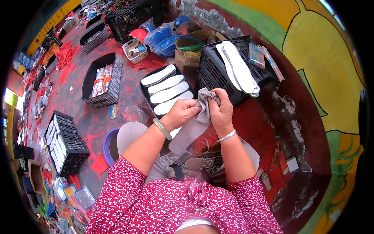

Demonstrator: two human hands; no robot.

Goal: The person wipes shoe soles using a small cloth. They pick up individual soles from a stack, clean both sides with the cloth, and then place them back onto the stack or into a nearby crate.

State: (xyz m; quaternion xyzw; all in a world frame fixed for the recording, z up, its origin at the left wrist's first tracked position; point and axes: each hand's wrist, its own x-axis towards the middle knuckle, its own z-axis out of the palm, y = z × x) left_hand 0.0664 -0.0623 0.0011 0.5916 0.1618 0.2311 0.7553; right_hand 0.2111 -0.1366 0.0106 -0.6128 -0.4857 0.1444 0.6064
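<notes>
Both of my hands are closed at chest height, pinching a crumpled grey cloth [205, 105] between them. My left hand [180, 113] grips its left side and my right hand [222, 111] its right side. Below the cloth a pale grey insole [187, 136] slants down toward my lap; whether my fingers also hold its upper end is hidden. Just beyond my left hand, white insoles [166, 86] lie in a row in a black bin [145, 90]. More white insoles [235, 67] are stacked on an upturned-looking black crate [208, 64] beyond my right hand.
A black crate of white insoles [57, 144] stands at left, near a purple basin [111, 146]. A checkered bin [105, 99] holds packets. A cardboard box [185, 58] and blue plastic bags [159, 37] sit farther back. A painted wall [327, 66] closes off the right.
</notes>
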